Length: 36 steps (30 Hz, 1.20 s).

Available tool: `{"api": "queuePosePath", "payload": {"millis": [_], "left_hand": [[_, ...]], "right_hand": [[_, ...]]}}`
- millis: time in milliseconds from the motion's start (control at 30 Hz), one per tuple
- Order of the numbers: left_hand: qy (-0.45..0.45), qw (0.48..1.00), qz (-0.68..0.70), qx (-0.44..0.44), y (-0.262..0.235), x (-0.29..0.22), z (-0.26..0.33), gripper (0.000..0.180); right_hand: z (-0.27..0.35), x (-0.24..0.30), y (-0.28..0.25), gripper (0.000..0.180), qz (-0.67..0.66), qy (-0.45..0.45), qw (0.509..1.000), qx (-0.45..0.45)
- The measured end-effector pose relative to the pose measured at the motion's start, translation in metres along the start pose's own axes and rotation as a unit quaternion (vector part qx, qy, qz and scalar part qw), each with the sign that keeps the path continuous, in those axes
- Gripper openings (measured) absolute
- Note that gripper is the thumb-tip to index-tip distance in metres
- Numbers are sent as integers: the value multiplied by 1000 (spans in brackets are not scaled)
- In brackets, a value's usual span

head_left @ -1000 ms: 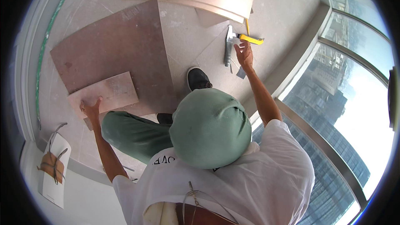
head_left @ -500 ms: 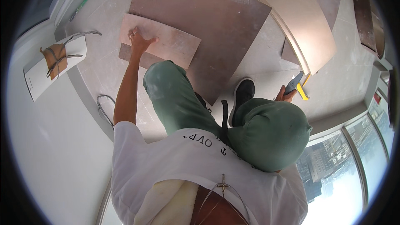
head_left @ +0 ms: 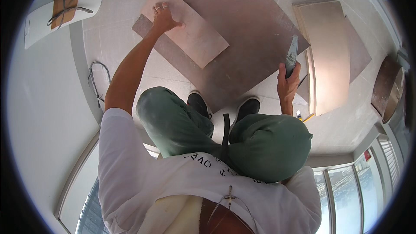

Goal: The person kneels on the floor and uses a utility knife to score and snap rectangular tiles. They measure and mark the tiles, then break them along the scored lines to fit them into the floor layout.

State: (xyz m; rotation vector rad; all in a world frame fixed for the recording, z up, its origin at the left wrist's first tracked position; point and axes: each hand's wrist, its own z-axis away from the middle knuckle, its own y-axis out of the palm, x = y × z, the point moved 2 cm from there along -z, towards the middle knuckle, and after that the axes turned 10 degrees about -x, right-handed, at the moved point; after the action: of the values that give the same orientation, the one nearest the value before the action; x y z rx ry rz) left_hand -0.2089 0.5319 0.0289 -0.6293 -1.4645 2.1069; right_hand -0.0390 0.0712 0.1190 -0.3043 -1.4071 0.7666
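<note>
My left hand (head_left: 164,19) lies on a narrow tan board (head_left: 197,32), fingers bent slightly and thumb spread out to the side. This board rests on a larger brown sheet (head_left: 242,21) that covers the floor ahead of me. My right hand (head_left: 289,84) is raised at the sheet's right corner, with its fingers wrapped round a grey, narrow tool, seemingly a utility knife (head_left: 292,52). The tool's tapered end points away from me.
Long, curved tan panels (head_left: 329,56) are stacked at the right, beside a yellow-edged tool (head_left: 308,117) on the floor. Farther right stands a curved brown piece (head_left: 388,86). A tied white panel (head_left: 65,11) and a looped cord (head_left: 97,82) are at the left wall.
My right hand has lifted the grey tool from beside the curved panels and swung it forward. My left hand stays on the narrow board. The whole view has shifted.
</note>
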Motion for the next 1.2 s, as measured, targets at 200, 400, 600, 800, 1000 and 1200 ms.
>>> {"api": "queuePosePath", "payload": {"millis": [200, 400, 600, 800, 1000, 1200], "left_hand": [[19, 1000, 7, -23, 12, 1, 2, 136], [9, 999, 7, -33, 7, 13, 6, 135], [18, 1000, 9, -18, 13, -8, -1, 132], [2, 1000, 18, -6, 6, 3, 4, 133], [-9, 1000, 13, 8, -2, -7, 8, 133], [-26, 999, 10, 16, -9, -5, 11, 133]], "right_hand": [[5, -27, 15, 35, 9, -4, 999, 35], [26, 13, -6, 38, 21, 3, 995, 100], [-31, 67, -28, 38, 77, -137, 983, 98], [-78, 124, -41, 41, 146, -182, 960, 153], [-95, 130, -3, 43, 190, -221, 933, 211], [-111, 146, 104, 40, 170, -212, 917, 291]]}}
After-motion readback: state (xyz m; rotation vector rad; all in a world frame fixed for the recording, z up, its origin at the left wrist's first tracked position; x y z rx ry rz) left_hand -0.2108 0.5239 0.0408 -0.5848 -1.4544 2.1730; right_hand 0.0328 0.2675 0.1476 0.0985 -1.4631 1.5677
